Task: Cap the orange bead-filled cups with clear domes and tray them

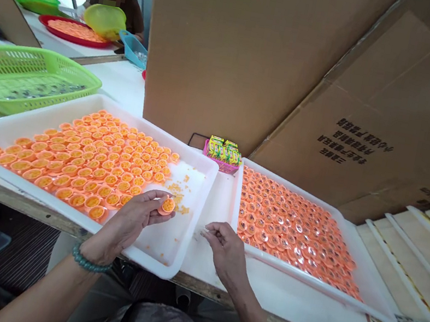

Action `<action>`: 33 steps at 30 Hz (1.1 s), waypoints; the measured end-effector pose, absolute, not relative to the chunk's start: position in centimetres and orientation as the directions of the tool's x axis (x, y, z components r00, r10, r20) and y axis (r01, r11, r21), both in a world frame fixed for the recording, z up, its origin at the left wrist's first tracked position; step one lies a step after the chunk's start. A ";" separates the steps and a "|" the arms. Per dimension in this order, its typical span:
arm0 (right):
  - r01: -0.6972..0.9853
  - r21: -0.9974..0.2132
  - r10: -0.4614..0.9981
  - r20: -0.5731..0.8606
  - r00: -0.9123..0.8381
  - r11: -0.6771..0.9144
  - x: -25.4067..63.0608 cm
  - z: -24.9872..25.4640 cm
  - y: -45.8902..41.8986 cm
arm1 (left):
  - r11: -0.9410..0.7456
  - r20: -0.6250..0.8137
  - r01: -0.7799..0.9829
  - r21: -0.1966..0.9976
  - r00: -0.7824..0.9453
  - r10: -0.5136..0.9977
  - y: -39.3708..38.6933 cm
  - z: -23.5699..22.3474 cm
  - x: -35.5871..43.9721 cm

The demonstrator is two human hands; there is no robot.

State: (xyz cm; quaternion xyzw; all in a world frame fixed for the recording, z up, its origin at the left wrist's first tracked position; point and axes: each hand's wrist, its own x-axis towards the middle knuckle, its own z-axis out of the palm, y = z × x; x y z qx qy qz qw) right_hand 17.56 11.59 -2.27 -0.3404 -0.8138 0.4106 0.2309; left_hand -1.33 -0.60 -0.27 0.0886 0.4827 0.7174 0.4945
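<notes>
My left hand (143,214) holds a small round orange plastic cup (167,206) between thumb and fingers, its yellow-orange filling facing up. It hovers over the right end of a white tray (195,202) filled with rows of similar orange cups (86,160). Loose orange crumbs (179,199) lie on the tray floor beside the hand. Over the strip of table between two trays, my right hand (226,252) is closed in a pinch; whatever is at its fingertips is too small to name. Close to it, a second white tray (376,306) holds many orange pieces with shiny clear tops (291,224).
A green basket (34,76) with small shiny pieces stands at the left. Small yellow-green packets (223,151) fill a pink basket (220,165) at the back. Tall cardboard (238,48) walls the far side. Across the table, a person (134,16) sits near a red tray (74,39).
</notes>
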 end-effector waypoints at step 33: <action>-0.095 -0.988 0.666 -0.009 -0.746 -0.119 10.1 -1.1 10.9 | -0.019 -0.340 -0.617 0.786 -0.459 0.820 -0.6 -0.4 -1.4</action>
